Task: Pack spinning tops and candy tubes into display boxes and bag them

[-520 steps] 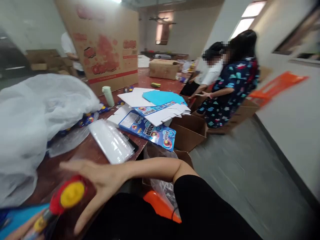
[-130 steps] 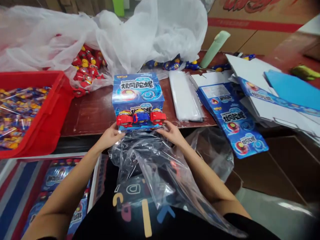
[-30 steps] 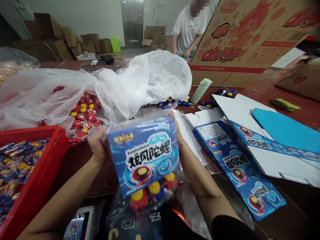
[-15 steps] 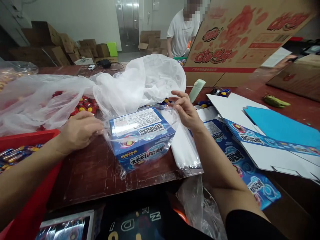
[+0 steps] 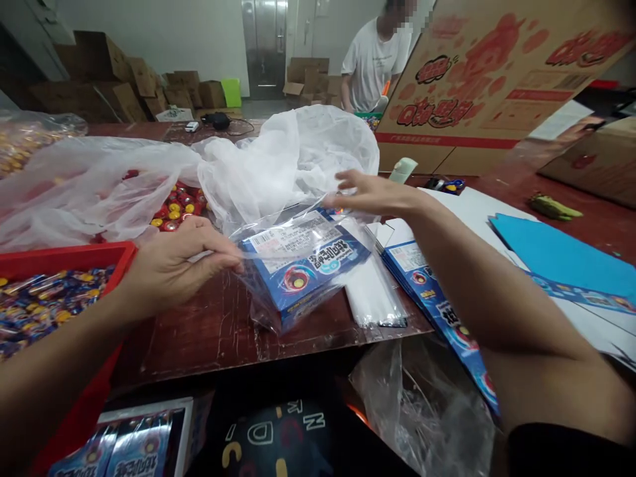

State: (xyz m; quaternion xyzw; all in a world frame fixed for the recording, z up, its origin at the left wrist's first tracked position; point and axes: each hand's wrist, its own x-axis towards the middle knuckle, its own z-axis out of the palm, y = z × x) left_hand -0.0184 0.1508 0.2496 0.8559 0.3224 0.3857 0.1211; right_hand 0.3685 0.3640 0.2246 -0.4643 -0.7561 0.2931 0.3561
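A blue printed box [image 5: 298, 275] lies inside a clear plastic bag [image 5: 263, 315] on the table in front of me. My left hand [image 5: 181, 265] pinches the bag's left edge between thumb and fingers. At the bag's far right edge is my right hand [image 5: 370, 192], palm down; its fingertips are smeared by motion, so their grip on the film is unclear. Just right of the box lies a stack of clear bags [image 5: 372, 298]. Flat blue printed cartons [image 5: 442, 311] lie partly under my right forearm.
A red bin [image 5: 126, 255] of wrapped pieces stands at left. Behind are a white plastic sack [image 5: 278, 159], red and yellow pieces [image 5: 181, 205], a pale green bottle [image 5: 403, 169] and a large carton [image 5: 447, 99]. Blue sheets [image 5: 561, 258] lie right. A person [image 5: 375, 63] stands across the table.
The box has tipped so its printed top faces me more. My left hand has shifted right, now pinching the bag's edge. My right hand has turned palm down, its forearm swinging outward over the cartons.
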